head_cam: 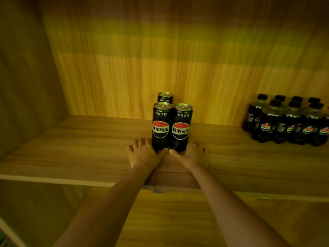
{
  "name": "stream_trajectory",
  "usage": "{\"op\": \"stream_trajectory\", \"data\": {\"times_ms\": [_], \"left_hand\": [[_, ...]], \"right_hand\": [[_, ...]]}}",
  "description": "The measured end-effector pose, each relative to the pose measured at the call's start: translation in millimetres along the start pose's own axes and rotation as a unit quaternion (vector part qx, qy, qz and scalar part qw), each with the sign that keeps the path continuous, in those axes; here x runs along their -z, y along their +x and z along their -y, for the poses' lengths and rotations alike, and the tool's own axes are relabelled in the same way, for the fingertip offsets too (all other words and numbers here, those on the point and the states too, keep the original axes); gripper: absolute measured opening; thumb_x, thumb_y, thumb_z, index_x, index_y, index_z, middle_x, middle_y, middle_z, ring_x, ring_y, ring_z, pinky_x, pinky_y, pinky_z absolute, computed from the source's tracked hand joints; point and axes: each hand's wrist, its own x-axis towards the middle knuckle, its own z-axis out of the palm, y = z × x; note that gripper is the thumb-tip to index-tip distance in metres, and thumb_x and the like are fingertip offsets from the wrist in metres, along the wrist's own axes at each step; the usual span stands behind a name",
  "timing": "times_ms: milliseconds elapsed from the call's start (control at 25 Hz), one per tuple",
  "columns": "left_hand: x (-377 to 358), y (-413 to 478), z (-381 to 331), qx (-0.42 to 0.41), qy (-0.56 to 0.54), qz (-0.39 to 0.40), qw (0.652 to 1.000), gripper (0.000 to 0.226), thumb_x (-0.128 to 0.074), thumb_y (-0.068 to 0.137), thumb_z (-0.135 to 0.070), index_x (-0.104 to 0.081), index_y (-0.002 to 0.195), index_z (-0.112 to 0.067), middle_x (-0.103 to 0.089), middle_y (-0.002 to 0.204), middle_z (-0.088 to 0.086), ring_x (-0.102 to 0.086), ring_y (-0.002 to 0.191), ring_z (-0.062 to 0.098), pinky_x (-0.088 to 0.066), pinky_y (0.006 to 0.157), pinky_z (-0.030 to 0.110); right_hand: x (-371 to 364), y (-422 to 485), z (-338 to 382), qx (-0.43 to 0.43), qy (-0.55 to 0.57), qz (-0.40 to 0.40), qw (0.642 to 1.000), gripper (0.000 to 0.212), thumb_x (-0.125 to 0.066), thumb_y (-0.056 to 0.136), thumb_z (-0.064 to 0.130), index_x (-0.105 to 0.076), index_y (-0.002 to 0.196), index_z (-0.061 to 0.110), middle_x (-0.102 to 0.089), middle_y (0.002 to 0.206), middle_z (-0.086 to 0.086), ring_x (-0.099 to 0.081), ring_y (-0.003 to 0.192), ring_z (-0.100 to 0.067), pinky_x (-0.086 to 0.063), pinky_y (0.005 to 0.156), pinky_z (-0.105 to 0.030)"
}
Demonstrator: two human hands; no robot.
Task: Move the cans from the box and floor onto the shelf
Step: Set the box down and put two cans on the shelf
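Three tall black cola cans stand upright on the wooden shelf (pixel 71 148). Two are side by side in front, the left can (pixel 161 125) and the right can (pixel 181 127). A third can (pixel 165 97) stands behind the left one. My left hand (pixel 145 152) wraps the base of the left front can, thumb in front and fingers along its left side. My right hand (pixel 191 154) holds the base of the right front can the same way. The two thumbs nearly touch in front of the cans.
A shrink-wrapped pack of small black cola bottles (pixel 288 120) sits on the shelf at the far right. The shelf's back panel (pixel 160 59) rises just behind the cans, and a side wall (pixel 26 77) closes the left. Bare shelf board lies left of the cans.
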Motion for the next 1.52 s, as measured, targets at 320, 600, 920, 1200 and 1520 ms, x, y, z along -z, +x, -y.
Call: {"op": "stream_trajectory", "data": {"times_ms": [320, 600, 920, 1200, 1520], "left_hand": [[52, -84, 29, -0.080, -0.016, -0.022, 0.996, 0.092, -0.042, 0.080, -0.066, -0.011, 0.147, -0.011, -0.015, 0.156, 0.011, -0.014, 0.144, 0.025, -0.011, 0.117, 0.041], [126, -180, 71, -0.164, 0.098, -0.052, 0.980, 0.104, -0.006, 0.066, -0.076, -0.009, 0.148, -0.011, -0.014, 0.157, 0.010, -0.011, 0.145, 0.024, 0.001, 0.115, 0.035], [91, -276, 152, -0.220, 0.082, -0.073, 0.969, 0.087, -0.029, 0.079, -0.062, -0.023, 0.144, -0.005, -0.034, 0.148, 0.017, -0.032, 0.138, 0.030, -0.010, 0.112, 0.037], [-53, -373, 244, -0.210, 0.093, 0.018, 0.973, 0.081, -0.040, 0.082, -0.058, -0.029, 0.141, -0.002, -0.041, 0.144, 0.017, -0.040, 0.133, 0.031, -0.018, 0.112, 0.040], [-265, -477, 323, -0.207, 0.087, 0.087, 0.971, 0.079, -0.040, 0.081, -0.056, -0.033, 0.139, -0.002, -0.045, 0.141, 0.018, -0.043, 0.131, 0.031, -0.025, 0.111, 0.043]], "right_hand": [[47, -70, 2, 0.131, -0.033, -0.041, 0.990, 0.080, -0.054, 0.082, 0.050, -0.018, 0.144, 0.013, -0.018, 0.155, -0.008, -0.015, 0.142, -0.023, -0.014, 0.117, -0.038], [98, -164, 46, 0.239, -0.105, -0.032, 0.965, 0.083, -0.051, 0.083, 0.054, -0.016, 0.144, 0.010, -0.018, 0.155, -0.009, -0.015, 0.143, -0.022, -0.008, 0.118, -0.038], [26, -300, 53, 0.239, -0.137, 0.007, 0.961, 0.082, -0.048, 0.082, 0.056, -0.020, 0.143, 0.008, -0.021, 0.153, -0.010, -0.020, 0.142, -0.024, -0.005, 0.116, -0.036], [-134, -412, -6, 0.218, -0.153, 0.095, 0.959, 0.083, -0.056, 0.078, 0.053, -0.030, 0.139, 0.002, -0.032, 0.148, -0.016, -0.033, 0.136, -0.030, -0.005, 0.111, -0.041], [-318, -517, -123, 0.224, -0.159, 0.155, 0.949, 0.081, -0.040, 0.081, 0.058, -0.027, 0.139, 0.003, -0.033, 0.148, -0.015, -0.033, 0.136, -0.027, -0.013, 0.114, -0.042]]}}
